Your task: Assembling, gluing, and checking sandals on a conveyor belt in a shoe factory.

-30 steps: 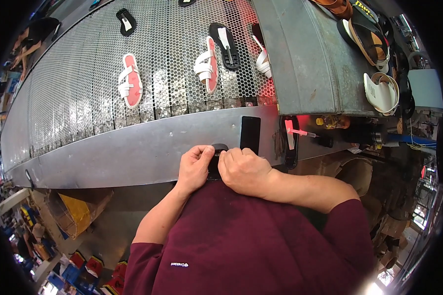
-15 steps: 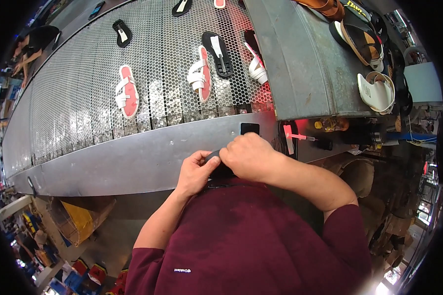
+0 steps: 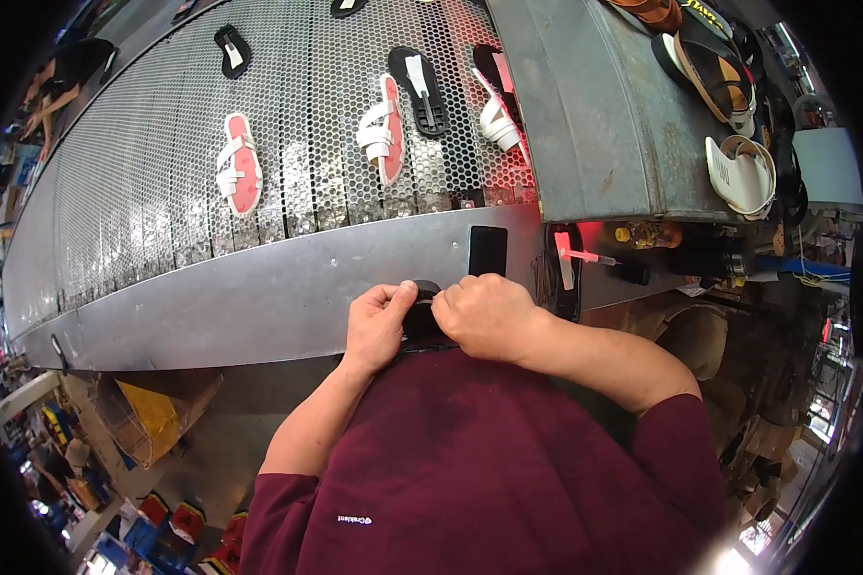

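Both my hands are close to my body, at the near edge of the metal ledge. Between them is a black sole [image 3: 426,287], its end curving up, mostly hidden by fingers and shadow. My left hand [image 3: 376,326] grips its left side, thumb pointing up by the edge. On the right side, my right hand [image 3: 489,314] is closed in a fist with its fingers pinching the edge. Just beyond the right hand, a black phone [image 3: 488,250] lies on the ledge. A black sole with a pale strip [image 3: 566,273] lies to its right.
White strappy sandals with pink insoles [image 3: 243,165] and black soles [image 3: 418,93] lie on the perforated conveyor [image 3: 307,105]. A grey metal hood [image 3: 594,125] covers its right end, with more sandals [image 3: 743,177] on top. A bottle [image 3: 648,235] stands beneath.
My right hand has come down slightly, uncovering more of the phone. My left thumb has shifted upright at the sole's edge. The sandals on the conveyor appear slightly farther left and up.
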A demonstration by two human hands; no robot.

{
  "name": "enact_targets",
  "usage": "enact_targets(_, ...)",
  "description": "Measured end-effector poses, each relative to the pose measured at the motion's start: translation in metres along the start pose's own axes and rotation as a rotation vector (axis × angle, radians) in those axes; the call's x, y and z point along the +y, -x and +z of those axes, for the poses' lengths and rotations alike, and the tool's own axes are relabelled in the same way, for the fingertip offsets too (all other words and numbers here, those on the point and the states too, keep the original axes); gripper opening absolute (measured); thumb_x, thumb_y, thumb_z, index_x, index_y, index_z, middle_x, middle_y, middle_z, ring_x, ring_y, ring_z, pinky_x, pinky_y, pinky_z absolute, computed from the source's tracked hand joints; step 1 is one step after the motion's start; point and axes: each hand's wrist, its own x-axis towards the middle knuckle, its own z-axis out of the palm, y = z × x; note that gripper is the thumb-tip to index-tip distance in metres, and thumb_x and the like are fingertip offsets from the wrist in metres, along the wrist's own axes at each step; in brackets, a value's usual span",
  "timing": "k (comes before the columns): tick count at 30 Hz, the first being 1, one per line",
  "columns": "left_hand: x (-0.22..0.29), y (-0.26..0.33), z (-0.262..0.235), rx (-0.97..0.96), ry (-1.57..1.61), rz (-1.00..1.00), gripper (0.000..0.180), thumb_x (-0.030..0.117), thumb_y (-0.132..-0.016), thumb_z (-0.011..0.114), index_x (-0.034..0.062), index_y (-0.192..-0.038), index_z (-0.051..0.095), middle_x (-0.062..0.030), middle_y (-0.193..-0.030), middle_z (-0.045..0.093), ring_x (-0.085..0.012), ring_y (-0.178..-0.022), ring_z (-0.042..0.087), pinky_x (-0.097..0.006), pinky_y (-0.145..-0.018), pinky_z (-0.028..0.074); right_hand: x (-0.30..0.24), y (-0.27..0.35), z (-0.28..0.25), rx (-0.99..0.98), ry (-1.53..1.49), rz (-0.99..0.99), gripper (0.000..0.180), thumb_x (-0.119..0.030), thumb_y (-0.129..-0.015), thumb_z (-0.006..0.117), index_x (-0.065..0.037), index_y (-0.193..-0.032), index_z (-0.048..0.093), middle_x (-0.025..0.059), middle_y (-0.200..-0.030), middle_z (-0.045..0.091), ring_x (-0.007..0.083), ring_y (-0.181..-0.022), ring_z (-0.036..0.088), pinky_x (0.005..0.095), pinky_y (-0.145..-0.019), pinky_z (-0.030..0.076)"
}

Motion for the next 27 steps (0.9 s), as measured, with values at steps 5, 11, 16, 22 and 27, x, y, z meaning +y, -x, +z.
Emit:
enact_targets(5,-0.001,-0.001,0.006,-0.004,0.029,-0.042,0.029,0.029,-0.092,0.063,0.0012,-0.084,0.062,0.0024,-0.070,0.058,-0.0030,-0.059,0.046,-0.020,-0.053,0.038,-0.003,0.010,0.002,0.075,0.042,0.024,0.008,-0.012,-0.071,0.057,-0.006,-0.068,0.055,0.0079,-0.060,0.058,0.0204,-0.053,0.060,0.0323,-0.049,0.049)
enact_targets(11,-0.005,-0.009,0.008,-0.047,0.012,-0.033,0.027,0.028,-0.092,0.062,0.0026,-0.083,0.062,0.0021,-0.073,0.060,-0.0032,-0.063,0.048,-0.021,-0.057,0.040,0.022,0.012,0.002,0.059,-0.070,0.057,0.011,-0.015,-0.072,0.057,-0.005,-0.068,0.060,0.0118,-0.065,0.064,0.0272,-0.060,0.065,0.0381,-0.054,0.053)
enact_targets(16,-0.008,-0.012,0.009,-0.079,0.122,-0.011,0.025,0.025,-0.093,0.062,0.0026,-0.084,0.061,0.0004,-0.078,0.062,-0.0046,-0.068,0.051,-0.021,-0.063,0.043,0.058,0.005,-0.021,-0.050,-0.152,0.074,0.027,-0.027,-0.087,0.059,-0.007,-0.068,0.057,0.0099,-0.062,0.060,0.0313,-0.061,0.061,0.0431,-0.054,0.048)
enact_targets(22,-0.008,-0.011,0.006,-0.086,0.152,0.035,0.023,0.023,-0.094,0.061,0.0014,-0.087,0.060,-0.0017,-0.081,0.063,-0.0062,-0.071,0.054,-0.023,-0.068,0.045,0.056,0.024,-0.011,0.106,-0.197,0.070,0.025,-0.025,-0.085,0.062,-0.008,-0.068,0.057,0.0089,-0.059,0.057,0.0296,-0.059,0.060,0.0420,-0.052,0.046)
enact_targets(27,-0.004,-0.011,0.012,-0.080,0.171,0.015,0.022,0.022,-0.094,0.060,0.0011,-0.089,0.060,-0.0030,-0.082,0.064,-0.0069,-0.072,0.055,-0.023,-0.069,0.046,0.049,0.030,-0.008,0.193,-0.201,0.072,0.022,-0.025,-0.083,0.063,-0.009,-0.069,0.056,0.0072,-0.059,0.056,0.0272,-0.057,0.059,0.0397,-0.051,0.046)
